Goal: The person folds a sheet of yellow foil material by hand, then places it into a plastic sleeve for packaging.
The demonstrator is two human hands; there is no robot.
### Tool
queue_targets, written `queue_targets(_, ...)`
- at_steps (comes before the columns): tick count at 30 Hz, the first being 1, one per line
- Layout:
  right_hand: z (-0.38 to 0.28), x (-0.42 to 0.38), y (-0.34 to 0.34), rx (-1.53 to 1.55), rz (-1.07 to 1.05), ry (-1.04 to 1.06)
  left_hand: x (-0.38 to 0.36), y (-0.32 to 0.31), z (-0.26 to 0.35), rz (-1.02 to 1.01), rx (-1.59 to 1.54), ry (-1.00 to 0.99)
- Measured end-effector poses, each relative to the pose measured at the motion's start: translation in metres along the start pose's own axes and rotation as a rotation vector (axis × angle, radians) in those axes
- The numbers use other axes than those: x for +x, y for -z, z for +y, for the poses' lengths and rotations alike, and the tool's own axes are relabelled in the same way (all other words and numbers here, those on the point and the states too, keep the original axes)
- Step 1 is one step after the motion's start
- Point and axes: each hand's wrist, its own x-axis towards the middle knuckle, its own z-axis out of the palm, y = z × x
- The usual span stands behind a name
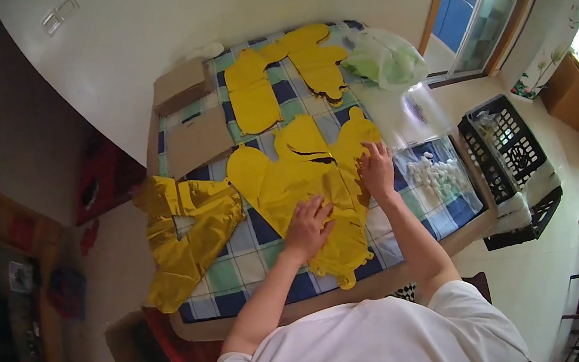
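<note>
A stack of flat, gold foil balloons [267, 184] lies across the middle of a checked tablecloth [241, 260]. My left hand [310, 228] rests on the lower part of the foil, with its fingers spread. Farther right, my right hand [377, 168] touches the right-hand lobe of the stack, its fingers apart and slightly bent. To the left lies another gold foil balloon [211, 235], shaped like a number and hanging partly over the table's edge. More flat yellow foil pieces [251, 92] are spread at the far side. Neither hand covers much of the foil.
Cardboard boxes [199, 144] stand at the table's left rear. A pale green plastic bag [388, 59] sits at the right rear, with a clear bag of small white pieces [440, 176] nearer me. Black crates [506, 139] stand beyond the right edge.
</note>
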Motion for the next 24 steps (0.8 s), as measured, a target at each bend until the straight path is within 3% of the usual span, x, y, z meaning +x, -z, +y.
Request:
queue_targets(3,0.015,-0.021,-0.007,-0.117,-0.045,0.123,0.001,-0.005,-0.009,-0.01,0.045,-0.022)
queue_targets(12,0.01,-0.02,-0.004,-0.182,-0.066,0.122,0.009,0.001,-0.017,-0.065,0.05,0.008)
queue_targets(15,0.014,-0.021,-0.01,-0.168,-0.031,0.063,0.008,0.001,-0.016,-0.049,0.03,0.009)
queue_targets(21,0.008,-0.019,-0.005,-0.355,0.003,-0.278,0.007,0.001,-0.016,-0.051,0.015,0.025)
queue_targets(24,0.011,-0.018,-0.009,-0.286,0.009,-0.262,0.007,0.002,-0.015,-0.048,0.004,0.024)
